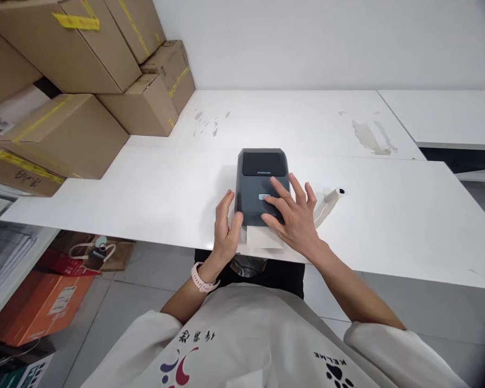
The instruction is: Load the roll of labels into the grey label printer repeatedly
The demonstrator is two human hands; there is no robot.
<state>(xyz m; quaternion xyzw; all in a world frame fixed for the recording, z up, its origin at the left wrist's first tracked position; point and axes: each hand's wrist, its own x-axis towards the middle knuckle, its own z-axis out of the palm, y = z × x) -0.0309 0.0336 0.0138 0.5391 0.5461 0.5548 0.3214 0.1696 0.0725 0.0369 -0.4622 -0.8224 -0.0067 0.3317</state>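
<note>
A dark grey label printer point(250, 188) with a black lid window point(262, 161) stands on the white table near its front edge. White paper point(263, 240) sticks out from under its near side. My right hand point(298, 218) lies over the printer's right part, fingers spread. One fingertip is at the light button point(262, 196) on its top. My left hand point(225, 231) is at the printer's left side near the front corner, thumb and fingers apart, grasping nothing. To the right of the printer lies a small white paper roll point(332, 195), partly unrolled towards my right hand.
Taped cardboard boxes point(64, 132) are stacked on the table's left. A white wall point(307, 43) rises behind the table point(165, 188). An orange box point(44, 307) and a paper bag point(121, 253) are below at the left. Grey stains point(369, 137) mark the tabletop.
</note>
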